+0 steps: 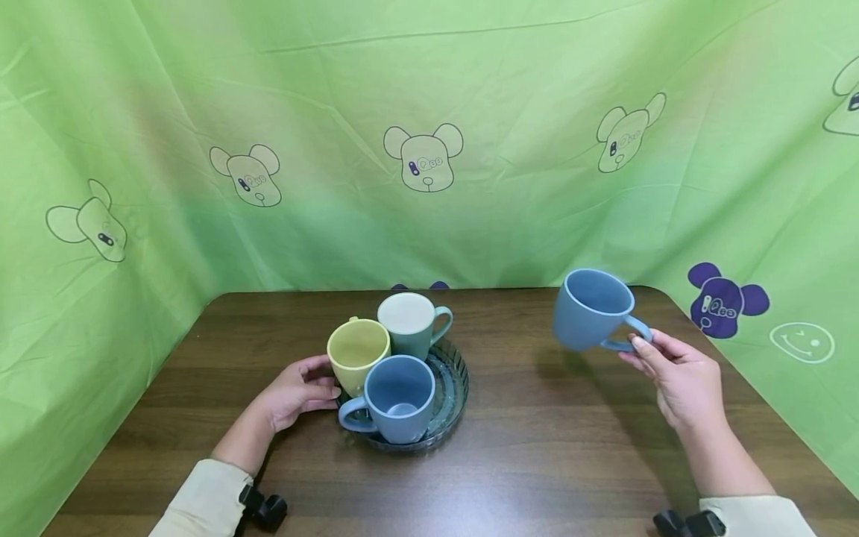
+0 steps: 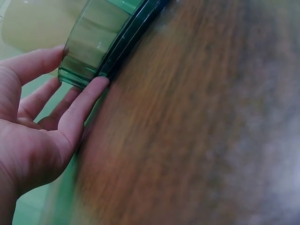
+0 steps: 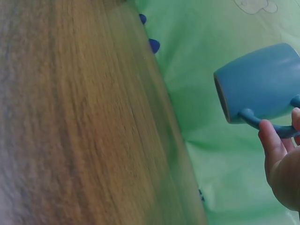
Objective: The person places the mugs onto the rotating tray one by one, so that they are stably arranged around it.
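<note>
My right hand (image 1: 684, 380) holds a blue mug (image 1: 590, 309) by its handle, up off the table at the right. In the right wrist view, fingers and thumb pinch the handle of this mug (image 3: 262, 84), and its base faces the table. At the left, my left hand (image 1: 300, 391) grips the side of a round, dark green glass tray (image 1: 458, 380). The left wrist view shows fingertips at the ribbed wall of the tray (image 2: 93, 44). On the tray sit a yellow mug (image 1: 349, 365), a mug with white inside and green outside (image 1: 411, 339), and a second blue mug (image 1: 400, 410).
The brown wooden table (image 1: 510, 462) has rounded far corners. A green cloth (image 1: 510, 209) printed with cartoon heads hangs behind it and along both sides. Black camera mounts sit at both wrists, the left one (image 1: 263, 509) close above the table.
</note>
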`<state>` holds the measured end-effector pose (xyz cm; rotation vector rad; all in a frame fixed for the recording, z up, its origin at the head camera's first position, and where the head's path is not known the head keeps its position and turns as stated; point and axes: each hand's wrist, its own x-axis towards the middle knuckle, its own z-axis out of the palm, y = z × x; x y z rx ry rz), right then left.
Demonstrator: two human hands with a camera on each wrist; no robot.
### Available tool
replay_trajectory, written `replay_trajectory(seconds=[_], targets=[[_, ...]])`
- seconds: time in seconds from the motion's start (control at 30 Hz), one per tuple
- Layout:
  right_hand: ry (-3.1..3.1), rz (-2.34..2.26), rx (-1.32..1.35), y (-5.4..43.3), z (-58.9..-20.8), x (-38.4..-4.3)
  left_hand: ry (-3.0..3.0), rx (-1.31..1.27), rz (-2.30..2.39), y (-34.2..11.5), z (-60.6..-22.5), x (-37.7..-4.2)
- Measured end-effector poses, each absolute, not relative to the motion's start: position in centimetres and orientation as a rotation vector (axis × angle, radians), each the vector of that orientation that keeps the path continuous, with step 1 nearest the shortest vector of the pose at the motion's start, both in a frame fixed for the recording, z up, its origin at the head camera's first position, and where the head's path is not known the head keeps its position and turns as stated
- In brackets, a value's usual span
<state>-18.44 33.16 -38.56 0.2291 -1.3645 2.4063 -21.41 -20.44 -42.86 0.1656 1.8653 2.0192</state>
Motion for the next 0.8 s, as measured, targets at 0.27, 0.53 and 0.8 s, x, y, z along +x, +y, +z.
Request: replay_trajectory(seconds=[0.27,0.53,0.8], targets=[[-1.372,2.398,0.248,32.5,-38.6,-18.3,1.877,0.159,2.032,-20.3,-43.1,-21.1],[-1.394,2.382,0.241,31.8,-38.5,-18.1,1.881,0.152,2.057,-20.0,-42.9,-20.5],[-1.419,2.378,0.243,31.2,-38.5,-18.0,1.889,0.092,2.083,-19.7,-42.7,-20.1]])
